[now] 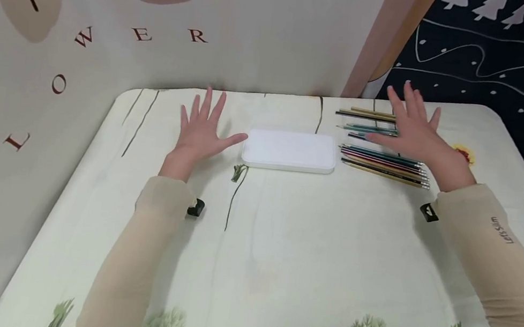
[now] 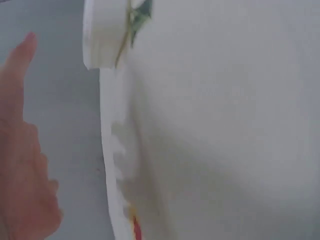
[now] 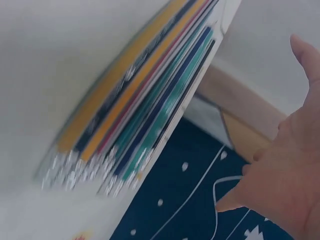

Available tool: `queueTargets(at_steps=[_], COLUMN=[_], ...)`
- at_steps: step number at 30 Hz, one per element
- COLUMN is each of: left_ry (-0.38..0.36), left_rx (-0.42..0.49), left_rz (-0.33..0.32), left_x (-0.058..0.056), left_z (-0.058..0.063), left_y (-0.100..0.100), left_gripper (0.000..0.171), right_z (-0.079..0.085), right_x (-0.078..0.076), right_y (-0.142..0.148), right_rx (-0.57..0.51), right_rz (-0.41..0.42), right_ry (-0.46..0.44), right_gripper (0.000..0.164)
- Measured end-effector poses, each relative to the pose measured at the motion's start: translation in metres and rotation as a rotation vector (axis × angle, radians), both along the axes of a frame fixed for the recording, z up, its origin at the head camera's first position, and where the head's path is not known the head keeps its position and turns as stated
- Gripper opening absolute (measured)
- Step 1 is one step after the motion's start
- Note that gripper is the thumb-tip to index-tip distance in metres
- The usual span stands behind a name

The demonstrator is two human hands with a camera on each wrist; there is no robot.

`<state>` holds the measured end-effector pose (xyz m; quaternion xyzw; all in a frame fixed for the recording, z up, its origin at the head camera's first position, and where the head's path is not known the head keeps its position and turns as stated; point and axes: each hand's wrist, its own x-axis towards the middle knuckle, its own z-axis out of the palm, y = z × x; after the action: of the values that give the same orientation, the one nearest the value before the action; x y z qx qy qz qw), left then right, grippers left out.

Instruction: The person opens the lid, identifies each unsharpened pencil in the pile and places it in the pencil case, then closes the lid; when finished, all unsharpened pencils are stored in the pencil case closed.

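Observation:
A white rectangular case (image 1: 290, 150), its lid down, lies on the covered table between my hands. My left hand (image 1: 201, 132) is held with fingers spread to the left of the case, thumb tip close to its edge. Over the pencils (image 1: 383, 165) on the right, my right hand (image 1: 414, 124) is spread wide and holds nothing. Several pencils in gold, black, teal and red lie side by side there, silvery ends toward the right. The right hand hides part of the farther ones. In the right wrist view the pencils (image 3: 140, 90) lie apart from the hand (image 3: 285, 170).
A pale tablecloth (image 1: 301, 243) with printed flowers and stems covers the table. Behind it hangs a light curtain (image 1: 267, 34) with printed letters. A dark cloth (image 1: 486, 65) with white trees is at the right, past the table's edge.

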<state>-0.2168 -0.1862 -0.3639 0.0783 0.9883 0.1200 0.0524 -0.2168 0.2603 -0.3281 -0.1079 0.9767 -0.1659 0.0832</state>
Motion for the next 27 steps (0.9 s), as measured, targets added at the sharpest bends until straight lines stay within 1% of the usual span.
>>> queueTargets(at_steps=[4, 7, 11, 14, 16, 19, 23, 27], left_ry=[-0.079, -0.164, -0.296, -0.350, -0.358, -0.341, -0.321, -0.305], left_rx=[0.165, 0.286, 0.395, 0.449, 0.475, 0.494, 0.500, 0.515], left_rz=[-0.085, -0.127, -0.161, -0.189, -0.193, -0.189, -0.192, -0.191], left_x=[0.001, 0.003, 0.008, 0.009, 0.009, 0.007, 0.005, 0.005], left_z=[-0.006, -0.009, -0.011, -0.014, -0.018, -0.023, -0.032, -0.040], left_y=[0.005, 0.008, 0.014, 0.016, 0.017, 0.017, 0.017, 0.019], left_gripper=[0.111, 0.115, 0.122, 0.121, 0.118, 0.112, 0.109, 0.107], right_z=[-0.005, -0.006, -0.008, -0.013, -0.017, -0.022, -0.028, -0.032], right_x=[0.000, 0.001, 0.003, 0.003, 0.002, 0.001, 0.002, 0.002], right_y=[-0.015, -0.027, -0.042, -0.052, -0.060, -0.071, -0.084, -0.091], right_rx=[-0.032, -0.038, -0.066, -0.139, -0.192, -0.242, -0.227, -0.201], right_rz=[0.032, 0.057, 0.107, 0.143, 0.168, 0.195, 0.252, 0.292], right_ry=[-0.033, -0.064, -0.112, -0.161, -0.197, -0.255, -0.270, -0.253], right_gripper=[0.110, 0.111, 0.111, 0.111, 0.111, 0.112, 0.107, 0.100])
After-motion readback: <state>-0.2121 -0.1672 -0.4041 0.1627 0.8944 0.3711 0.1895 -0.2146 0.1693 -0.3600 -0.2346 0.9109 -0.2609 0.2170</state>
